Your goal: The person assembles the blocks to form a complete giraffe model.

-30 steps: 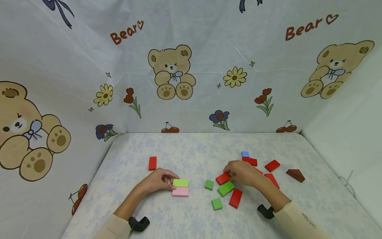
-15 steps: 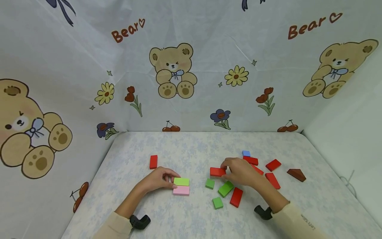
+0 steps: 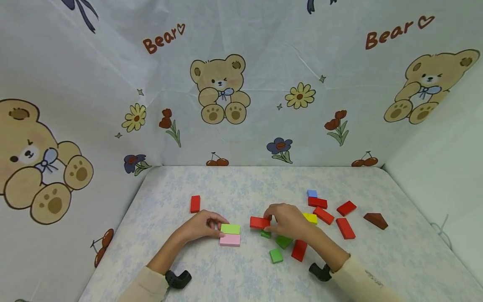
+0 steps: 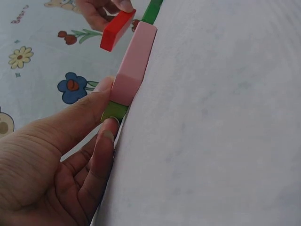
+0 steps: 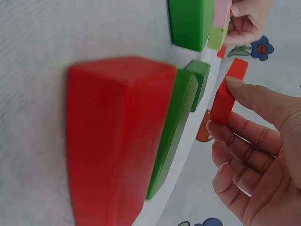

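On the table a light green block and a pink block lie side by side, touching along their long edges. My left hand holds their left end, thumb and fingertips around the light green block's end. To the right, my right hand pinches a red block between thumb and fingers; in the right wrist view this red block is raised off the table. Below it sits a small green block, partly covered. A longer green block lies under the right hand's near side, partly hidden.
Another small green block and a red block lie nearer me. A yellow block, a blue block, several red blocks and a brown block are at the right. One red block lies at the left.
My right hand has carried the red block leftward, away from the longer green block and toward the pink and light green pair. The yellow block has come into view. My left hand stays put.
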A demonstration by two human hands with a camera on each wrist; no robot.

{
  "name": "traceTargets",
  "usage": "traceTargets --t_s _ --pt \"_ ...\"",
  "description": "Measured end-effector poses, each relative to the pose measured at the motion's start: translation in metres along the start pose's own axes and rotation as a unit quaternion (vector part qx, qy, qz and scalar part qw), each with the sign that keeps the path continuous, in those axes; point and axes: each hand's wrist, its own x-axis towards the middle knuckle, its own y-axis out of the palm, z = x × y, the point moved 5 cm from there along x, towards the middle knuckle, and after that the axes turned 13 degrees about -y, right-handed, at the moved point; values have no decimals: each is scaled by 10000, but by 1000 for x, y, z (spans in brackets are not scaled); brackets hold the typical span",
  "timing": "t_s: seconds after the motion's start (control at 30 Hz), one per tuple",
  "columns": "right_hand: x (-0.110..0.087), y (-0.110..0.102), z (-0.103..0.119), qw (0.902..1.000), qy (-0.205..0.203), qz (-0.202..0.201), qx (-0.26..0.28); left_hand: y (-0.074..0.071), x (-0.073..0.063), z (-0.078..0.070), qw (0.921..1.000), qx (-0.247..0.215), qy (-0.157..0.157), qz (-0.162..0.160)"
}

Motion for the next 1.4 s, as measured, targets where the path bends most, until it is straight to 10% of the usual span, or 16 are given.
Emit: traceTargets --t_s 1.4 --pt "22 22 18 9987 -335 366 148 0 3 3 10000 -56 7 -19"
